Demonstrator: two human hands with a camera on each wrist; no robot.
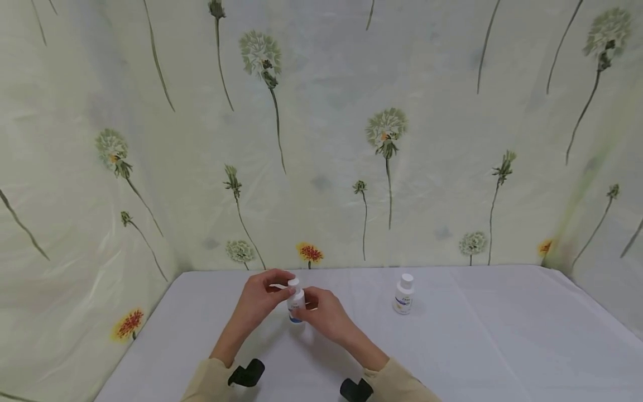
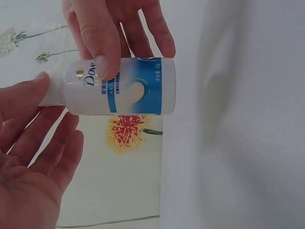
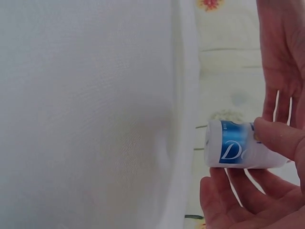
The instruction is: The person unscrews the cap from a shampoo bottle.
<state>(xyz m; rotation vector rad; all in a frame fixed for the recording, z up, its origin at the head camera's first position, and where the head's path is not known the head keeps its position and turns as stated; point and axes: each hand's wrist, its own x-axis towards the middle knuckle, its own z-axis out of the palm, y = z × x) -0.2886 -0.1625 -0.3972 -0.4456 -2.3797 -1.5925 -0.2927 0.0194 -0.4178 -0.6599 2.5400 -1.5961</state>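
**Bottle (image 1: pixel 296 300) held by cap (image 2: pixel 55 90) and body (image 2: pixel 143 90)**

The left hand (image 1: pixel 258 300) pinches the cap of the upright bottle, near six o'clock in the head view; the right hand (image 1: pixel 327 316) grips its body. Probably light, stiff, slippery: best held mid-body. Another bottle (image 1: pixel 403 296) stands at its three o'clock.

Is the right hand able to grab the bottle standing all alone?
Probably not yet: the right hand is gripping the other bottle. Nothing stands between it and the lone bottle, though, so letting go might do.
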